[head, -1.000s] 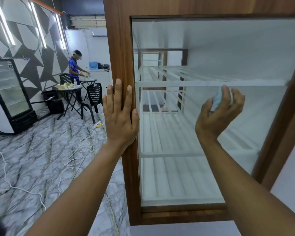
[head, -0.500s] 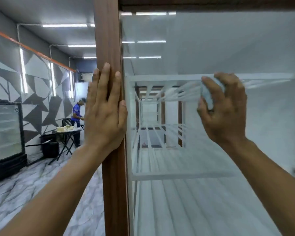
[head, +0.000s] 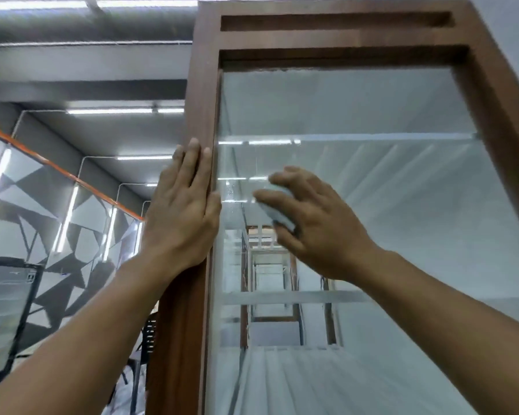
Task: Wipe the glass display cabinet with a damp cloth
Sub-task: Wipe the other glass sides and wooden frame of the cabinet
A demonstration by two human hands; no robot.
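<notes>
Cloth (head: 278,216) gripped in our right hand (head: 315,227) meets the glass (head: 387,190); our left hand (head: 180,217), flat, braces on the frame (head: 203,85).

Lighting: bright, even, from ceiling tube lights (head: 123,111). Glare: tube reflections streak the glass pane (head: 372,205). Blur: right hand (head: 315,223) smeared. Distortion: wide-angle bowing at edges.

2 hands (head: 180,211) (head: 315,226), 1 cloth (head: 277,215), 1 cabinet (head: 201,85)

Head cam, close, tilted up.
</notes>
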